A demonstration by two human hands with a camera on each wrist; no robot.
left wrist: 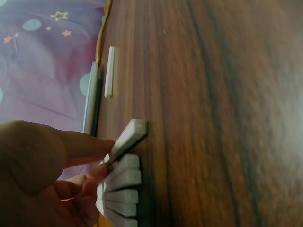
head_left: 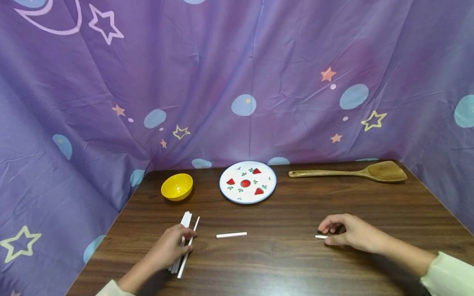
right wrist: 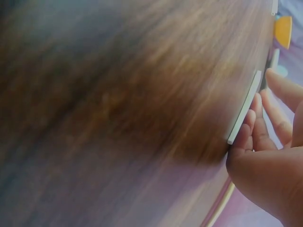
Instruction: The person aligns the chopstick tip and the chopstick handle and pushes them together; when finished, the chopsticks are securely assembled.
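In the head view my left hand [head_left: 174, 246] is at the front left, pinching a slim white stick [head_left: 184, 266] between thumb and fingers. Beside that stick, partly under the hand, lies a bundle of white sticks [head_left: 186, 218]; their squared ends [left wrist: 125, 196] fan out in the left wrist view. My right hand [head_left: 355, 233] rests low over the table on the right, fingers loosely bent, thumb and index finger apart. A white stick [right wrist: 245, 108] lies on the table close by its fingers, partly hidden by the thumb in the head view. Another white stick [head_left: 231, 235] lies between the hands.
At the back left stands a yellow bowl [head_left: 177, 187]. A white plate [head_left: 237, 194] with red fruit patterns lies at the back middle. Along the back right is a wooden spatula [head_left: 385, 172]. A purple curtain [head_left: 222, 74] hangs behind the brown table [head_left: 274, 263].
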